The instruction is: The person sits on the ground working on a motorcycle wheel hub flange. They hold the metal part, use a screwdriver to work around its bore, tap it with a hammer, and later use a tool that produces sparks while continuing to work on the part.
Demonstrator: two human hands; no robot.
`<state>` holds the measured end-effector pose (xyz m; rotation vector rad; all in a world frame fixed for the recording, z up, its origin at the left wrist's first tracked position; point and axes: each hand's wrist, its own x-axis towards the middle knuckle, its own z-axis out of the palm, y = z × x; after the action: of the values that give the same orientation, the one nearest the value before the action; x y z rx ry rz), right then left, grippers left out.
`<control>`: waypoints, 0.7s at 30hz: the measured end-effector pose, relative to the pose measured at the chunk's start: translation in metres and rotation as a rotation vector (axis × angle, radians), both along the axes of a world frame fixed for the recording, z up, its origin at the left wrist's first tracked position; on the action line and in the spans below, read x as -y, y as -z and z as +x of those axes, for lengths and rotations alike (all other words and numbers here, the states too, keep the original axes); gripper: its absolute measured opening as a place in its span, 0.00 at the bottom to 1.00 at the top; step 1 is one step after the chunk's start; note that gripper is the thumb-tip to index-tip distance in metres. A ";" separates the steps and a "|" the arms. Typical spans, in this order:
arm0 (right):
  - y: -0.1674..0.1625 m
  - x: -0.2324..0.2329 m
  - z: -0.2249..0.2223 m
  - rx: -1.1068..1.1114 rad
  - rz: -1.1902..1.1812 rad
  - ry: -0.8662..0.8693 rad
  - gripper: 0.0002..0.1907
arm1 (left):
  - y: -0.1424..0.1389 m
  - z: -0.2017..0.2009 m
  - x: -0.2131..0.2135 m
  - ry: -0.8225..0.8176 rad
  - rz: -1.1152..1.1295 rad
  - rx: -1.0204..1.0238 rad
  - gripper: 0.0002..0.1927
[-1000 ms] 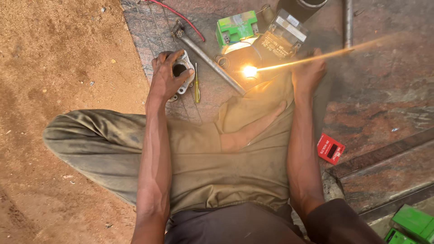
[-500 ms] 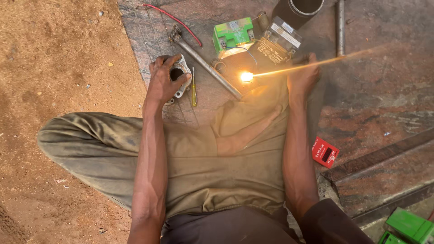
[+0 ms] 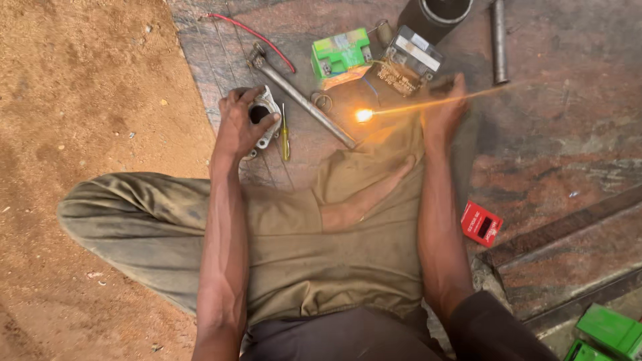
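I sit cross-legged at the edge of a stone slab (image 3: pixel 548 134). My left hand (image 3: pixel 241 127) grips a grey cast-metal part (image 3: pixel 266 120) with a round opening that rests on the slab. My right hand (image 3: pixel 445 110) holds a thin rod (image 3: pixel 481 93) that runs leftward across my knee. Its tip (image 3: pixel 363 115) glows bright orange just above the slab. A yellow-handled screwdriver (image 3: pixel 285 130) lies right beside the metal part. A long metal bar tool (image 3: pixel 301 93) lies diagonally between my hands.
Beyond the glowing tip sit a green battery block (image 3: pixel 341 52), a darker rectangular block (image 3: pixel 409 60), a black cylinder (image 3: pixel 438 13) and a steel pipe (image 3: pixel 498 40). A red wire (image 3: pixel 254 33) lies at the top left, a red box (image 3: pixel 481 224) by my right elbow, green boxes (image 3: pixel 605 331) bottom right.
The rod's glowing tip has dropped slightly toward my leg. My left hand stays on the metal part.
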<state>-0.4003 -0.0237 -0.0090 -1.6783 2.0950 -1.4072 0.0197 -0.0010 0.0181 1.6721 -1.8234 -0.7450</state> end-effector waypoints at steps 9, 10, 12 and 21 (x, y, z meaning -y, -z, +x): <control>-0.001 0.005 0.001 0.080 0.045 0.014 0.13 | 0.003 0.000 -0.001 0.002 0.012 -0.033 0.35; 0.000 0.005 0.000 0.042 0.047 0.018 0.13 | 0.003 -0.001 -0.001 0.003 0.020 -0.034 0.36; 0.001 0.006 -0.002 -0.030 0.034 0.001 0.14 | 0.003 0.000 0.000 -0.011 0.013 -0.038 0.36; -0.003 0.005 0.000 -0.049 -0.017 -0.015 0.17 | 0.005 0.001 -0.001 -0.001 0.004 -0.009 0.36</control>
<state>-0.4005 -0.0282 -0.0056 -1.7490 2.0970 -1.3975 0.0204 0.0000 0.0130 1.6691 -1.8161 -0.7552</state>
